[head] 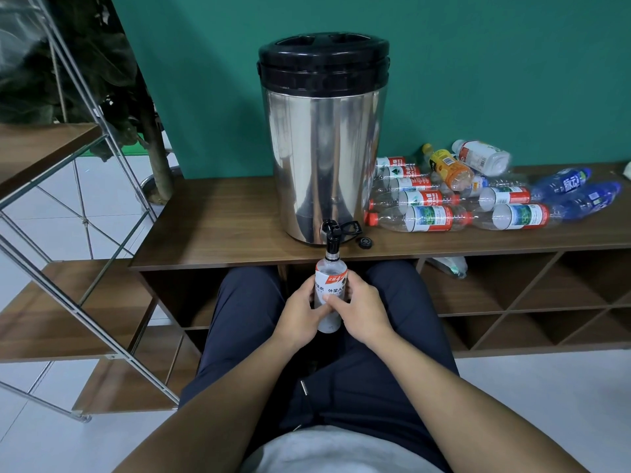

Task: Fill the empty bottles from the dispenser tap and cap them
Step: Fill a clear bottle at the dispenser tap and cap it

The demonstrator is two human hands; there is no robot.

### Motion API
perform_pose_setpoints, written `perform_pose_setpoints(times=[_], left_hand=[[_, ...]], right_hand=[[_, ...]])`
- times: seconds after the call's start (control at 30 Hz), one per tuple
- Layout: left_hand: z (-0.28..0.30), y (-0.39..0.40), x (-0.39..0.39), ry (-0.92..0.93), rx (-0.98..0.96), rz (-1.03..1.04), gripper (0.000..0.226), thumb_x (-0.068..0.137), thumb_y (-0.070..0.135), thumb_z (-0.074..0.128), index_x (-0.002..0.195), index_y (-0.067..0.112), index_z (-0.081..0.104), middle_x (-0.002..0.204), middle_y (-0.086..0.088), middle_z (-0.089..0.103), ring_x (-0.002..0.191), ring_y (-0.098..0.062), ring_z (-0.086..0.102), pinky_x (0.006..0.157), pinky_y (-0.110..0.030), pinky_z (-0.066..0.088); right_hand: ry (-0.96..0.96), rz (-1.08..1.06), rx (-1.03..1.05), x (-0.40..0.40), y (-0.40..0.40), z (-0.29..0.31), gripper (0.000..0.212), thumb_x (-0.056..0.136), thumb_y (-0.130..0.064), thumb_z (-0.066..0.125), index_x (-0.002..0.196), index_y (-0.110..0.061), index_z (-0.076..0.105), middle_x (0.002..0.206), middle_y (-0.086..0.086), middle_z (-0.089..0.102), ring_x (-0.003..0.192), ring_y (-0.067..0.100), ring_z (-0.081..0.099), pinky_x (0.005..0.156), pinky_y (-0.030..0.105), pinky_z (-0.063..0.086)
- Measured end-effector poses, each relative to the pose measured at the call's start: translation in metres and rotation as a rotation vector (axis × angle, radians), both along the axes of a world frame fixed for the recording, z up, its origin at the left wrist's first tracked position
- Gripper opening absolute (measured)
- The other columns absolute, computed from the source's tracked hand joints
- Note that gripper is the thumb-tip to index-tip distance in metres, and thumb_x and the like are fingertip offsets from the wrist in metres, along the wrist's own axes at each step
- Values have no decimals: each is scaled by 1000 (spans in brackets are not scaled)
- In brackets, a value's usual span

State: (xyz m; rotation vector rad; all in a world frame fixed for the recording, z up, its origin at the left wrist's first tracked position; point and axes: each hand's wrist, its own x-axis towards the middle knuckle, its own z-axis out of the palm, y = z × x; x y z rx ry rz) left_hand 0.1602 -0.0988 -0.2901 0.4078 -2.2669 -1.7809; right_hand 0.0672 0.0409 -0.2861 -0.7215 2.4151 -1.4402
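Both hands, left hand [302, 317] and right hand [363, 314], grip one uncapped bottle [330, 295] upright, its mouth directly under the dispenser tap [333, 238]. Its loose cap [365, 241] lies on the tabletop [218, 230]. Filling appears to be in progress; the heap of empty bottles [461, 196] lying beside the dispenser [322, 131] remains unfilled.

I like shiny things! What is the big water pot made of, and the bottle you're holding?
The dispenser body looks like polished steel: it mirrors the room. Its lid looks like glossy black plastic. The bottle, gripped by the left hand and right hand, seems clear plastic with a printed label.
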Motion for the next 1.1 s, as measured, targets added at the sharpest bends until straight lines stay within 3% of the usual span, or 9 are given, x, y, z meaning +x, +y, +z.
perform_pose_setpoints(times=[0.37,0.8,1.0,1.1], left_hand=[[-9,-3,-10,-17,-34,17,58,95,12,84,147,31,64,130,11,78,124,-9,73,114,-49,57],[-13,-3,-17,-88,-120,90,72,86,26,87,151,37,58,123,20,76,112,6,71,103,-31,60],[-6,3,-18,-89,-156,123,56,89,18,77,140,33,60,110,15,77,98,5,73,89,-28,63],[-6,4,-19,-90,-180,137,44,91,23,75,130,33,59,106,13,76,94,0,73,84,-31,64]], right_hand=[[11,-27,-8,-1,-2,1,49,91,-23,89,136,-29,70,110,-14,81,99,0,76,89,34,66],[23,-54,-13,-2,-5,-2,48,90,-21,89,134,-30,71,105,-15,81,95,-1,77,87,35,67],[29,-90,-3,1,-7,1,43,87,-23,90,126,-29,72,100,-15,81,91,-1,77,83,34,67],[35,-101,-2,2,-8,2,39,86,-24,92,120,-28,73,99,-14,81,91,-1,76,82,31,66]])
